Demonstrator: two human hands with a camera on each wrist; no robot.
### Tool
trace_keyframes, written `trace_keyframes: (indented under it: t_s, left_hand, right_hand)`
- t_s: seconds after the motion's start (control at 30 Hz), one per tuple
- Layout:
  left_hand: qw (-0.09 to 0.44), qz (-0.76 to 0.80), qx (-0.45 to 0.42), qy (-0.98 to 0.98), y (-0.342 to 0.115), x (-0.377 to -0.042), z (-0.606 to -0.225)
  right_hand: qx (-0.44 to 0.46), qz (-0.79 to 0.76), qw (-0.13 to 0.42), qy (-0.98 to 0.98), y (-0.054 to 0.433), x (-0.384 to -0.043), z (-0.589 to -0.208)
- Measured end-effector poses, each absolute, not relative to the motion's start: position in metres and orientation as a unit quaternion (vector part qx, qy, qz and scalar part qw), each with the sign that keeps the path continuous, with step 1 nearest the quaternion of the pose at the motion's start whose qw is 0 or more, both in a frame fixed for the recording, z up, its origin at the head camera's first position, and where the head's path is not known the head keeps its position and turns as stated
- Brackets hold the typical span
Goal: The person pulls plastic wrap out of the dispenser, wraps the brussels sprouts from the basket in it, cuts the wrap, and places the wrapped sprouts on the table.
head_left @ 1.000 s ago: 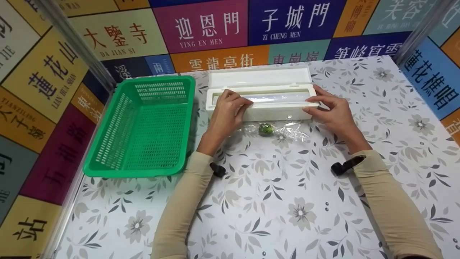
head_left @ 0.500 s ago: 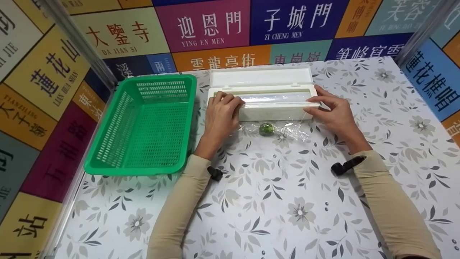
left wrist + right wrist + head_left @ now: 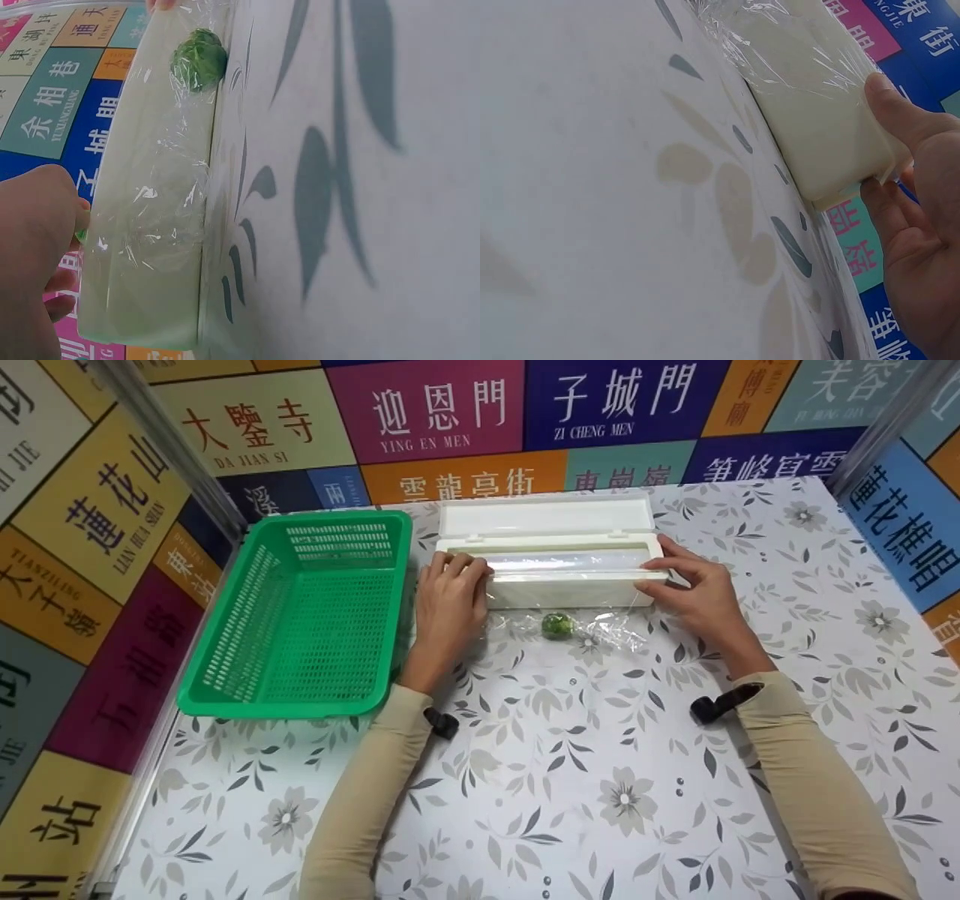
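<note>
A white cling film box (image 3: 570, 592) stands lengthwise with its lid (image 3: 547, 516) tipped back, and the film roll (image 3: 570, 561) shows inside. My left hand (image 3: 448, 600) is at the box's left part, fingers curled at the front rim. In the left wrist view its fingertips pinch a small green piece (image 3: 81, 235), apparently the slide cutter. My right hand (image 3: 694, 589) grips the box's right end between thumb and fingers. Clear film (image 3: 150, 195) hangs over the front wall, and before it lies a small green vegetable (image 3: 557, 626) with film around it.
To the left stands a green plastic basket (image 3: 285, 705) with slotted walls, close beside my left forearm. A flower-patterned cloth (image 3: 622, 802) covers the table. Walls with coloured sign panels (image 3: 442, 405) rise behind the box and at both sides.
My left hand has slid leftward along the box's front rim, from near its middle toward the left end. My right hand has kept its grip on the right end.
</note>
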State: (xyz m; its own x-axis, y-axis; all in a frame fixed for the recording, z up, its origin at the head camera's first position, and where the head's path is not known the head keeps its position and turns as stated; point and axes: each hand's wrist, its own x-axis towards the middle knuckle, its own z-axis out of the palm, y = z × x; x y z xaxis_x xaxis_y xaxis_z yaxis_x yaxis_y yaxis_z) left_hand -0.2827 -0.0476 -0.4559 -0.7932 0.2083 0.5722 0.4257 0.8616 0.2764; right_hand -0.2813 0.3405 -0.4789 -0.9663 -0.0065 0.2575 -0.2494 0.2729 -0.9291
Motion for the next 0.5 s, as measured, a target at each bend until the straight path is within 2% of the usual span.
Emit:
trace_keyframes:
  t_s: [0.5]
  left_hand:
    - [0.289, -0.207, -0.107, -0.929, -0.0542, -0.2801, -0.4582]
  right_hand:
    - [0.079, 0.582, 0.125, -0.799, 0.3331, -0.2811, -0.4743]
